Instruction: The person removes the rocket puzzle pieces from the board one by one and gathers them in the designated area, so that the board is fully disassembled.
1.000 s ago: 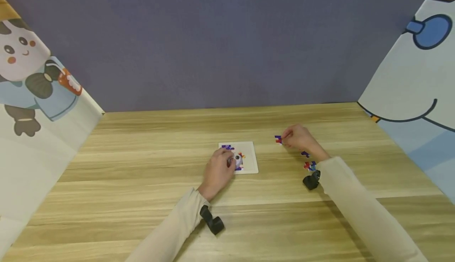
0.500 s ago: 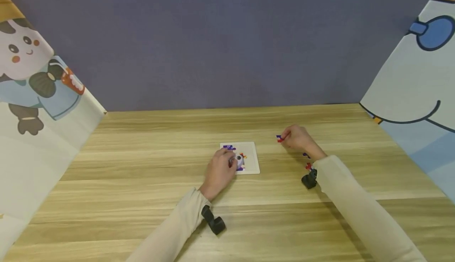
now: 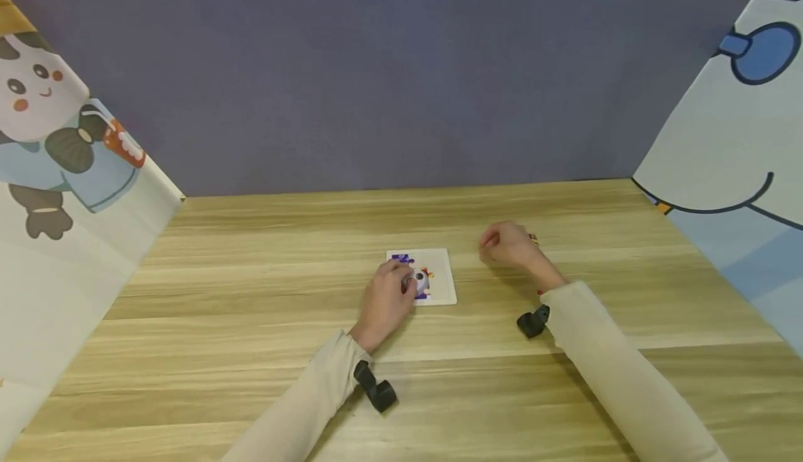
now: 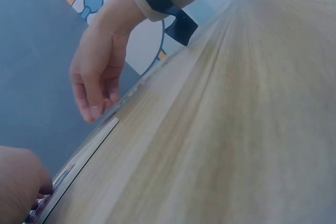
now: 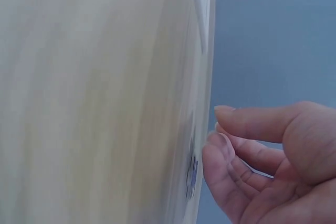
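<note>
My left hand (image 3: pixel 384 302) rests on a small white puzzle board (image 3: pixel 443 277), its fingertips over the assembled pieces. A puzzle section (image 3: pixel 421 283) with a round pale figure and purple edges shows beside the fingers. Right of the board, my right hand (image 3: pixel 509 244) hovers above the table, thumb and fingertips drawn close together. In the right wrist view these fingertips (image 5: pixel 223 109) show no piece between them; whether a small one is hidden there cannot be told. Loose puzzle pieces (image 5: pixel 192 178) lie on the table below this hand.
A puzzle piece (image 3: pixel 533 239) shows just behind my right hand, and a red bit of another piece (image 3: pixel 540 293) by the sleeve. The wooden table (image 3: pixel 263 274) ends at a dark back panel (image 3: pixel 401 86), with printed side panels left and right.
My right hand has moved left from the purple-and-red piece it was touching; that piece is out of sight in the head view. A piece behind the hand has come into view. The left hand stays put.
</note>
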### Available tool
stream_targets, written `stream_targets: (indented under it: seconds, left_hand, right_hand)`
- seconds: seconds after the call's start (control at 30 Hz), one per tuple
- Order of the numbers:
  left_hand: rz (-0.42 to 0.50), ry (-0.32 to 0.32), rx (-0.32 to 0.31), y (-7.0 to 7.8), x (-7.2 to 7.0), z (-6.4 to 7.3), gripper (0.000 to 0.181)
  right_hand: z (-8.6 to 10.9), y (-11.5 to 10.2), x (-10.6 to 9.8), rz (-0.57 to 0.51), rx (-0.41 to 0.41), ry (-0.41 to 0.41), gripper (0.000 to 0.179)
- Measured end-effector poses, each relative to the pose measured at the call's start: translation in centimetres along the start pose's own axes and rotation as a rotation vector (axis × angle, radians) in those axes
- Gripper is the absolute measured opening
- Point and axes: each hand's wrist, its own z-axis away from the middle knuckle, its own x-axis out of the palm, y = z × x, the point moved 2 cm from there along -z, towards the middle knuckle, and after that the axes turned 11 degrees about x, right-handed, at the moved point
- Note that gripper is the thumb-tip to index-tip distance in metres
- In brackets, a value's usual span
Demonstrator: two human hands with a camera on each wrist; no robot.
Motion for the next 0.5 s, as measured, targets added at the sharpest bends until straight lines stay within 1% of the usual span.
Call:
stream_targets:
  seconds: [0.2,0.4,0.5]
  left_hand:
    - [0.009,-0.001,-0.006,-0.1,0.0,0.0,0.017]
    - [0.014,-0.008,-0.012,-0.1,0.0,-0.1,0.018]
    - [0.016,-0.008,-0.010,-0.1,0.0,-0.1,0.018]
  right_hand:
    - [0.0,-1.1,1.4,-0.055,-0.039,-0.017,0.017]
    - [0.1,-2.4,2.5,-0.079,-0.081,-0.029,0.018]
    - [0.2,-3.0,3.0,-0.095,-0.088,-0.038,0.018]
